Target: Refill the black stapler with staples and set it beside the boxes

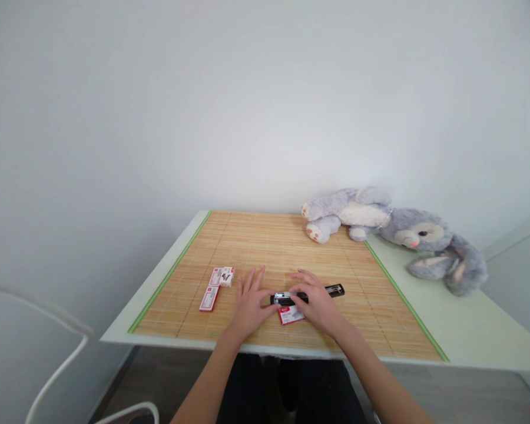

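An opened black stapler (334,290) lies stretched out sideways on the bamboo mat (265,241), its metal channel (282,296) showing at the left end. My right hand (318,301) is closed over the stapler's middle and hides part of it. My left hand (249,304) rests on the mat with fingers spread, its thumb and index fingertip near the stapler's left end. Partly under the stapler and my right hand sits a red and white staple box (291,315). Whether my right fingertips pinch a small piece cannot be made out.
Left of my left hand are two red and white staple boxes (209,298) (216,277) and a small box with a black clip picture (227,277). A grey plush rabbit (366,215) lies along the table's back right. A white cable (62,368) curves at lower left.
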Motion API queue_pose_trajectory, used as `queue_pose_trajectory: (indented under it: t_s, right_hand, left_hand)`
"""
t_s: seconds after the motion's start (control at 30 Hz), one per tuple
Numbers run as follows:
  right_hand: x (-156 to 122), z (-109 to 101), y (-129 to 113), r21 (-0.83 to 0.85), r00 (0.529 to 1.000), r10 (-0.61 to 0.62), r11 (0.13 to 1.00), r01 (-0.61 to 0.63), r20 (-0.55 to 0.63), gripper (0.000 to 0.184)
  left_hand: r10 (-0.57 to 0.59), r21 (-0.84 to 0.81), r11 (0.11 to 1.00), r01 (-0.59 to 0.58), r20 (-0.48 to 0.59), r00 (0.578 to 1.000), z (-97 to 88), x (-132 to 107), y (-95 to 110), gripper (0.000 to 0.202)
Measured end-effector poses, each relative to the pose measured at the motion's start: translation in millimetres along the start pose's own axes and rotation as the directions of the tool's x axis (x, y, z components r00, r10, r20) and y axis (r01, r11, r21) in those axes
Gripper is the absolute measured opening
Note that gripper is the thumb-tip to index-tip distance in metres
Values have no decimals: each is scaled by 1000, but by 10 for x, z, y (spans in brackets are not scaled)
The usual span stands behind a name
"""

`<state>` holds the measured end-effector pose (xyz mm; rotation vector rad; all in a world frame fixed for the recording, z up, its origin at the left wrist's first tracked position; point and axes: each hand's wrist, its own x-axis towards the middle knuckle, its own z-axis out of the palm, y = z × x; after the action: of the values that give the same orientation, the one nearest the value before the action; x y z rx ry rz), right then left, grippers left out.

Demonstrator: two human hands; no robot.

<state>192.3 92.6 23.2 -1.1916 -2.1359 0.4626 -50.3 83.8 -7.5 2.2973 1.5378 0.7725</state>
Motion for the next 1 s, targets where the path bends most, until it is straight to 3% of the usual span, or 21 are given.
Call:
queue_pose_trajectory:
  t_s: [0.47, 0.67, 1.0]
  right_hand:
    - [26, -62, 59, -57, 999, -24, 998, 27, 49, 15]
    - [-24, -173, 165, -145, 996, 15, 989, -1, 91, 5]
    - [20, -59, -72, -155, 990, -5, 988, 27, 139, 12]
  left_hand:
    - [-3, 10, 1000, 3, -13, 1000, 18, 1, -20, 30]
    - [-23, 8, 1000, 23, -14, 1000, 27, 3, -16, 31]
    - [-14, 9, 1000, 14, -17, 1000, 19, 2, -2, 32]
